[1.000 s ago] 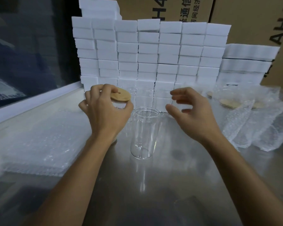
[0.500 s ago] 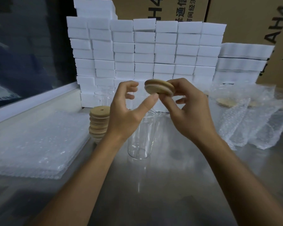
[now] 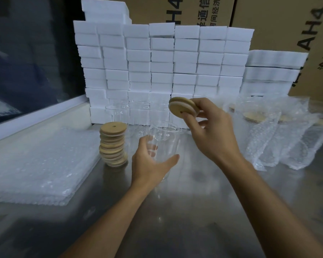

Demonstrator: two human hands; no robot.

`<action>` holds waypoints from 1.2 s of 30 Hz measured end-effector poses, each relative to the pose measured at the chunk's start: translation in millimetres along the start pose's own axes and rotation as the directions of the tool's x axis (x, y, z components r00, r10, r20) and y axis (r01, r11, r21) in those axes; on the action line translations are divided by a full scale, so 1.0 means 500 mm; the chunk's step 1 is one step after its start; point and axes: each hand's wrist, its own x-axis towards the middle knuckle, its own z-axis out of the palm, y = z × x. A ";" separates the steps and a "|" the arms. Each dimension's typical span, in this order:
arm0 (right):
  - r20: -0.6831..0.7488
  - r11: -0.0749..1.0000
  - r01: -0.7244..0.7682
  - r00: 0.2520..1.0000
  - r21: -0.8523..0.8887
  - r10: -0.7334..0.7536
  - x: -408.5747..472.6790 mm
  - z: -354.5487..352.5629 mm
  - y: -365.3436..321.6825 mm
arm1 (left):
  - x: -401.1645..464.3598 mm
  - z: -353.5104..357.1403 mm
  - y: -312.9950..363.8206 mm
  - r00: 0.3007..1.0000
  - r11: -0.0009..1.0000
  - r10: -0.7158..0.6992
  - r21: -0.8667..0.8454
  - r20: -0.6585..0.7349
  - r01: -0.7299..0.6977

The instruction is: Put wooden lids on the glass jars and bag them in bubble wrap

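Fingers of the right hand (image 3: 211, 135) pinch a wooden lid (image 3: 182, 108) by its rim, and it's tilted, flat face turned toward the camera, pale seal ring showing round its edge. Down and to the left of that hand, the left hand (image 3: 149, 162) is curling round the glass jar (image 3: 164, 144), thumb across the near side, fingers seen through the glass at the far side. It looks like a grip, though how firm I can't say. The jar stands upright on the steel table (image 3: 185, 211), its open mouth just below and left of the lid.

That's the relation that matters: the jar's axis is vertical, the lid sits canted above and right of the rim, so I'd judge the lid needs levelling and a short drop leftward onto the mouth.

Left of the left hand, a leaning stack of spare lids (image 3: 113, 144), then a flat pile of bubble-wrap bags (image 3: 41, 164). Right of the right hand, bagged jars (image 3: 272, 127) already lie wrapped. Behind everything, more empty jars (image 3: 119, 114) against a wall of white foam blocks (image 3: 162, 62).
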 end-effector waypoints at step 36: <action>0.229 0.773 -0.441 0.898 0.456 0.377 -0.020 0.029 0.043 | 0.024 -0.059 0.130 0.902 0.876 0.039 0.420 0.430 -0.238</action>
